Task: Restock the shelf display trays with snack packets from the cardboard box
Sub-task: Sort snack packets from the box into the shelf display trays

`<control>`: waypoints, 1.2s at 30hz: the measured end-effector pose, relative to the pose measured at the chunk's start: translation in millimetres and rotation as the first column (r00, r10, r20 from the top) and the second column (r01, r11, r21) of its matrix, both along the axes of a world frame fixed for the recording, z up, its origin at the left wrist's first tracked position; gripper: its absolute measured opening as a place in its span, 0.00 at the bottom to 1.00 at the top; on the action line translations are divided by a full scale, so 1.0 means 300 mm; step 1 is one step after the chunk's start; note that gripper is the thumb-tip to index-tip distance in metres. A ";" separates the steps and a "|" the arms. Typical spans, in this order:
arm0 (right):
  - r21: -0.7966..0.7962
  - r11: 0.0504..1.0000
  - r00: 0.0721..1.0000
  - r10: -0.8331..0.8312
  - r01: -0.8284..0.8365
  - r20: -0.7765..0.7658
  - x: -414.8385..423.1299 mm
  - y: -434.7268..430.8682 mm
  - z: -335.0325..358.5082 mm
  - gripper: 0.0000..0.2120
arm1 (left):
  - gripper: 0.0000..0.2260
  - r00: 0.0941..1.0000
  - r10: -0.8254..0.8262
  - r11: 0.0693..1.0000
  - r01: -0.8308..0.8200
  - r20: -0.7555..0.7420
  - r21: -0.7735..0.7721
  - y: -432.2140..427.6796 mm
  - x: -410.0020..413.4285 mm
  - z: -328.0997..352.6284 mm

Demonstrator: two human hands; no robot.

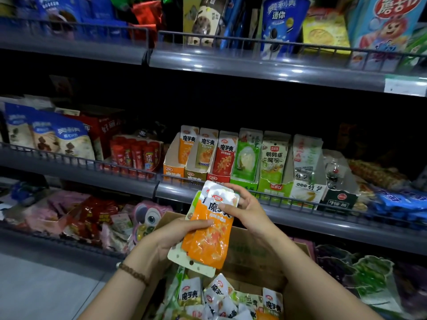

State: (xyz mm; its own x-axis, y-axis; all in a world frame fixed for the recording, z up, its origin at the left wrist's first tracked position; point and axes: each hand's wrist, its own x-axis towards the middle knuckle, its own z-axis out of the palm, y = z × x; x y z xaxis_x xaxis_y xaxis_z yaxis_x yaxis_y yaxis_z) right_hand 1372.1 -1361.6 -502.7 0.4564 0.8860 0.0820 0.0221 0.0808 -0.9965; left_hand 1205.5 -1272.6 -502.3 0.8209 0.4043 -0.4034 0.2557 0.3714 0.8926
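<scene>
The stack of snack packets (209, 229) could slip, because the packets are shiny and fanned out, not lined up, and only the left hand (171, 236) is under them. If the grip gets loose, some may drop back into the cardboard box (251, 250) right below, or onto the floor to the left of the box. A green edge and a pale packet peek out behind the orange one, so a wrong kind might go into the wrong tray. The left hand is above the left side of the box. Its arm comes up from below, with a bead bracelet (134, 273) on the wrist. Its fingers curl round the stack near the middle and hold it up. The right hand (248, 207) is above the box too, a bit higher and to the right. It bends in at the wrist and pinches the top of the front packet with its fingertips. The display trays (196, 174) stand in a row on the shelf just above the box. More loose packets (221, 294) lie inside the box.
</scene>
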 end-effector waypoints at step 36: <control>0.002 0.982 0.975 -0.190 0.191 -0.116 0.031 0.268 0.106 0.23 | 0.17 0.885 0.350 0.856 -0.436 0.307 0.279 0.262 -0.035 0.045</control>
